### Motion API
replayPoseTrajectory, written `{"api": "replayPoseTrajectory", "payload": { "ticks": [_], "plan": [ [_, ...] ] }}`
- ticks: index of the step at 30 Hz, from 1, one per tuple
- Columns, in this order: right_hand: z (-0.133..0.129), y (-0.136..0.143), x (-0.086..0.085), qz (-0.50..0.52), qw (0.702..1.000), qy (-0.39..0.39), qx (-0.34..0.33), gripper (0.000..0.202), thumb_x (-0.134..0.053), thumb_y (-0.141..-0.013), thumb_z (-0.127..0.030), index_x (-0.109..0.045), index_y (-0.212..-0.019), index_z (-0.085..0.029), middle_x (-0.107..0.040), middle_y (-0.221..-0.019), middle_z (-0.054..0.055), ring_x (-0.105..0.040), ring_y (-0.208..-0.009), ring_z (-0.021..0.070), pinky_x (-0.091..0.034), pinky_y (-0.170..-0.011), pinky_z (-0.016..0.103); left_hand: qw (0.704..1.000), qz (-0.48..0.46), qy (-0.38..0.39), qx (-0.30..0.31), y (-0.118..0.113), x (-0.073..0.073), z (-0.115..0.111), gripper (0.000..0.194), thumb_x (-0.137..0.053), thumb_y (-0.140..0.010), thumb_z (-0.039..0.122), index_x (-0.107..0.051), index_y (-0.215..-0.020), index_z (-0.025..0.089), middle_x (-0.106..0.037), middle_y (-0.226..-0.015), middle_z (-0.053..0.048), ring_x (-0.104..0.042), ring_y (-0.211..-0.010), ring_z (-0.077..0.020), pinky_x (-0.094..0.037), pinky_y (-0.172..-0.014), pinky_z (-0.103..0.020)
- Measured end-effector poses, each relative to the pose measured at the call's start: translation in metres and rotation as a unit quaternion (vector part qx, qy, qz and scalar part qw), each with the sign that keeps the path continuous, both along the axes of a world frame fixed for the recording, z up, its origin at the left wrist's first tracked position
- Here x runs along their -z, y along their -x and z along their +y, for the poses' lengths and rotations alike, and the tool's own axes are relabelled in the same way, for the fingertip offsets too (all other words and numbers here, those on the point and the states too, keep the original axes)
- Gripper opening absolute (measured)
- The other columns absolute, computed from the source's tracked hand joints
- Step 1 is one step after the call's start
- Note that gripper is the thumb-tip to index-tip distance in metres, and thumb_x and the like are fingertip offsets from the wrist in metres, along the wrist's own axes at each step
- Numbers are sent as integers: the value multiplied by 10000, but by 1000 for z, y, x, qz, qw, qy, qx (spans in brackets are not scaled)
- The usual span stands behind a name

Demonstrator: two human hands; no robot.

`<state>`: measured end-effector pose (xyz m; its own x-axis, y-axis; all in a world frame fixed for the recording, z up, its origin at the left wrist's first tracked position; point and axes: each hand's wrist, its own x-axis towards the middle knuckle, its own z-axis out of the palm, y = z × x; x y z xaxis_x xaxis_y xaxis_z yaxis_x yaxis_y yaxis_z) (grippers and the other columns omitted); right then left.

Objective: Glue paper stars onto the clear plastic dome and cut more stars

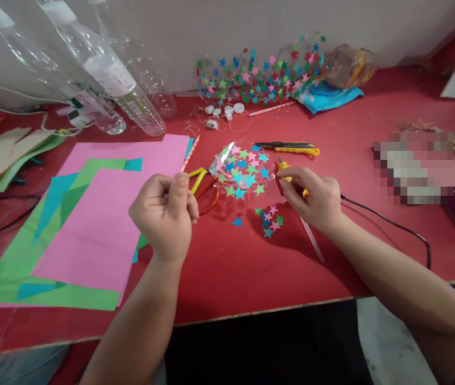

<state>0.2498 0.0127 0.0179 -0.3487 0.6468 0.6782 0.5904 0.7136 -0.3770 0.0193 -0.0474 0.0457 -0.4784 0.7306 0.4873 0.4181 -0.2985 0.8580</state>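
My left hand (167, 211) is raised beside the coloured paper, its thumb pressed on curled fingers. What it pinches, if anything, is hidden; a striped stick (190, 153) shows just behind the thumb. My right hand (309, 192) pinches with thumb and forefinger, and I cannot make out anything between them. Beneath it lies a yellow-tipped glue gun (284, 169), mostly covered, with a clear glue stick (312, 240) showing below. Between the hands rests a clear plastic piece (245, 181) dotted with paper stars. Loose paper stars (272, 222) lie in front of it.
Pink, green and blue paper sheets (91, 230) overlap at left. Clear bottles (110, 75) stand behind. A star-covered clear bottle (259, 72) lies along the wall. Yellow-handled pliers (198, 181) and a yellow cutter knife (291, 147) are close by. A black cord (387, 216) runs right.
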Motion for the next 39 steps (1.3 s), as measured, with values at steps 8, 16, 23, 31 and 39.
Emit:
{"api": "replayPoseTrajectory", "payload": {
  "ticks": [8,16,23,31,39],
  "plan": [
    [-4,0,-2,-5,998,-47,-49,129,-529,-897,-122,-626,-956,-182,-603,-581,-55,-505,-439,64,-386,-484,180,993,-28,103,40,3,8,9,126,-663,-850,197,-551,-804,231,-555,-482,89,-456,-348,-64,-344,-367,-206],
    [-18,13,3,-142,970,-56,-189,186,-482,-962,-190,-637,-863,-157,-612,-628,-10,-513,-546,109,-364,-557,259,988,-64,130,61,10,22,18,333,-561,-920,356,-577,-640,177,-482,-441,58,-407,-321,-38,-283,-327,-179],
    [-33,43,21,-291,934,-78,-191,284,-450,-983,-157,-655,-788,-137,-614,-793,66,-456,-734,179,-272,-643,351,973,-151,159,78,8,27,26,69,-619,-763,151,-593,-819,183,-533,-488,82,-402,-324,-41,-234,-308,-158],
    [-34,46,22,-289,922,-126,-225,288,-480,-945,-75,-640,-713,-136,-591,-729,55,-416,-713,189,-213,-632,351,974,-163,138,79,5,24,24,53,-622,-753,152,-597,-793,177,-526,-493,76,-399,-335,-38,-253,-315,-148],
    [-34,39,10,-218,943,-127,-218,265,-472,-938,-115,-620,-720,-150,-579,-713,43,-430,-658,168,-284,-618,335,991,-95,57,81,1,17,11,38,-626,-818,175,-618,-852,191,-547,-538,71,-430,-369,-42,-312,-352,-160]
  ]
}}
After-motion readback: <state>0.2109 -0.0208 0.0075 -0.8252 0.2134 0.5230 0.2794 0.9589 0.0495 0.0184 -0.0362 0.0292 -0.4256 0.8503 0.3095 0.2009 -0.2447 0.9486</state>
